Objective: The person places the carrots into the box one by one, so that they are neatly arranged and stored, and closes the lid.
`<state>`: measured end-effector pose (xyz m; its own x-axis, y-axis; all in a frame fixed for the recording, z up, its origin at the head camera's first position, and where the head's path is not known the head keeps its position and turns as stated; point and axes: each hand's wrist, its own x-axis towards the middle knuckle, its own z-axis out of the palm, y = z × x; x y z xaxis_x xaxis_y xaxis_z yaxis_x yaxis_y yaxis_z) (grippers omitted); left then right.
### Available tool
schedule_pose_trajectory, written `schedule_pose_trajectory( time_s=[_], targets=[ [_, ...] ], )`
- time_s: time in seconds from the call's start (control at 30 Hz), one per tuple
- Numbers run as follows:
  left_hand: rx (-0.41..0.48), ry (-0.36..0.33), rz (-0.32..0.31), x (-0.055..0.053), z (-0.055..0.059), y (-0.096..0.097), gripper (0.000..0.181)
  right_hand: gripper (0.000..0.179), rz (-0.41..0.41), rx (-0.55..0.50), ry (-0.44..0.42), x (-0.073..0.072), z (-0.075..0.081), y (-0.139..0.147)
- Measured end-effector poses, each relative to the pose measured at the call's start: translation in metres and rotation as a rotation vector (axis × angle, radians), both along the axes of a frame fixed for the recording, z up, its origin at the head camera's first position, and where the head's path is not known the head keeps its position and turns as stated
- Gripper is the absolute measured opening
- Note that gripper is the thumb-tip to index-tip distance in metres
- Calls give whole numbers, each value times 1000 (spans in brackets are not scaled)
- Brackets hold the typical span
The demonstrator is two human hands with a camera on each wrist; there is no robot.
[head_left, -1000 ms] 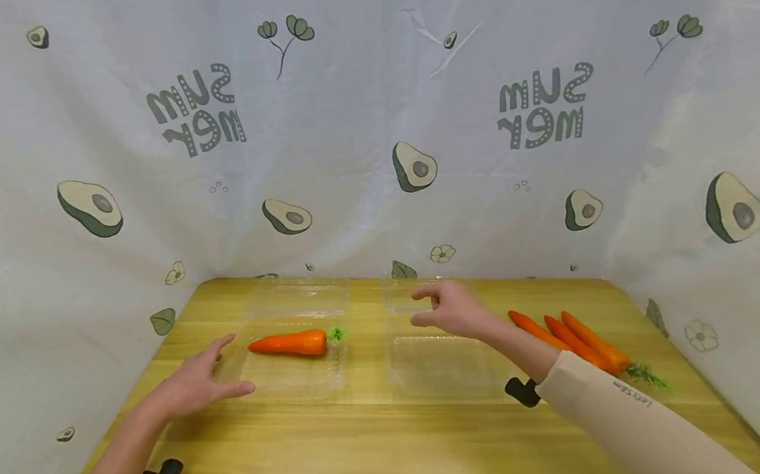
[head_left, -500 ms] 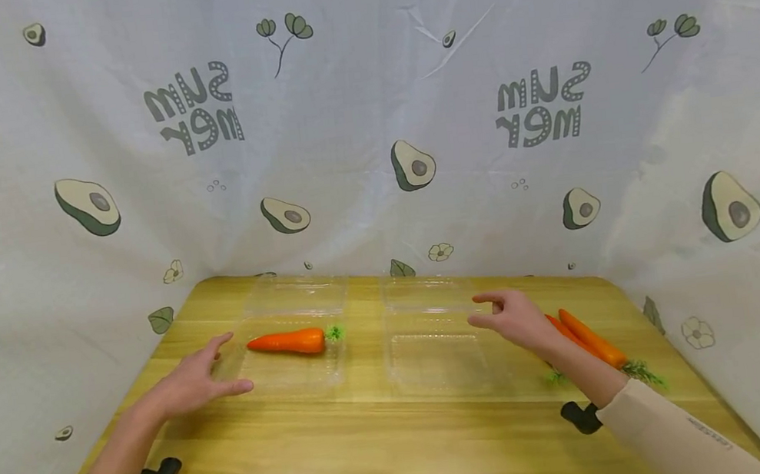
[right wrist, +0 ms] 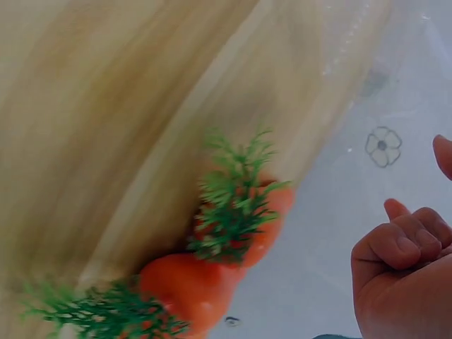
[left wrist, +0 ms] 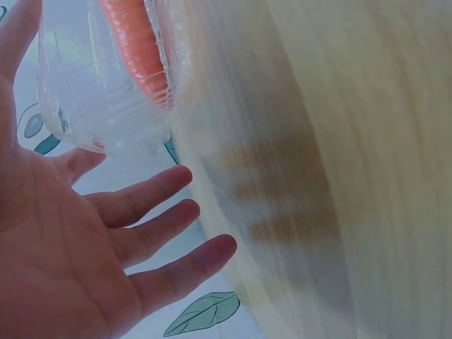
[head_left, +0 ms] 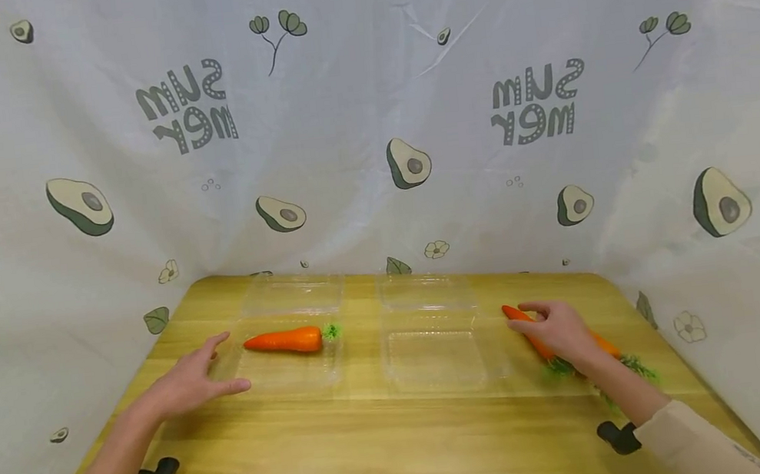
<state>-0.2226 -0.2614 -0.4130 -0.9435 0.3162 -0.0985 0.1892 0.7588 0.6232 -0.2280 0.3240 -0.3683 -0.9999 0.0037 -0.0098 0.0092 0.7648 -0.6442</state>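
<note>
My left hand (head_left: 190, 382) hovers at the left side of a clear plastic clamshell box (head_left: 290, 374), fingers spread, holding nothing. In that box lies an orange carrot (head_left: 285, 341) with a green tuft; it also shows through the plastic in the left wrist view, above my left hand (left wrist: 85, 226). My right hand (head_left: 562, 330) is over the loose carrots on the right, thumb and forefinger apart above the leftmost carrot (head_left: 529, 329). Seen from the right wrist, my hand (right wrist: 406, 272) has several curled fingers and stands apart from the carrots' leafy ends (right wrist: 236, 205).
A second clear clamshell box (head_left: 434, 359), its lid folded back, stands in the middle. Another carrot (head_left: 605, 344) lies partly behind my right hand. The wooden table (head_left: 375, 454) ends at a patterned white curtain (head_left: 340, 117) on the back and sides.
My right hand has moved right, from over the middle box to above the loose carrots, and lower. My left hand and the boxed carrot have stayed in place.
</note>
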Motion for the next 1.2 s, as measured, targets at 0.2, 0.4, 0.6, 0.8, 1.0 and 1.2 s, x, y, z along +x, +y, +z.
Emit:
schedule_pose_trajectory(
  time_s=[0.2, 0.4, 0.6, 0.8, 1.0, 1.2],
  targets=[
    [0, -3, 7, 1, 0, 0, 105, 65, -26, 57, -3, 6, -6, 13],
    [1, -1, 14, -1, -2, -1, 106, 69, -53, 63, -35, 4, -14, 32],
    [3, 9, 11, -4, 0, -2, 106, 72, -84, 168, -61, 5, -16, 39],
    [-12, 5, 6, -4, -1, 0, 106, 68, -101, 233, -92, 5, -15, 41],
    [-24, -1, 15, -4, -1, 0, 106, 54, -102, 271, -89, 5, -19, 45],
    [-32, 4, 13, -2, 1, 0, 106, 38, -96, 312, -101, 6, -23, 50]
  ],
)
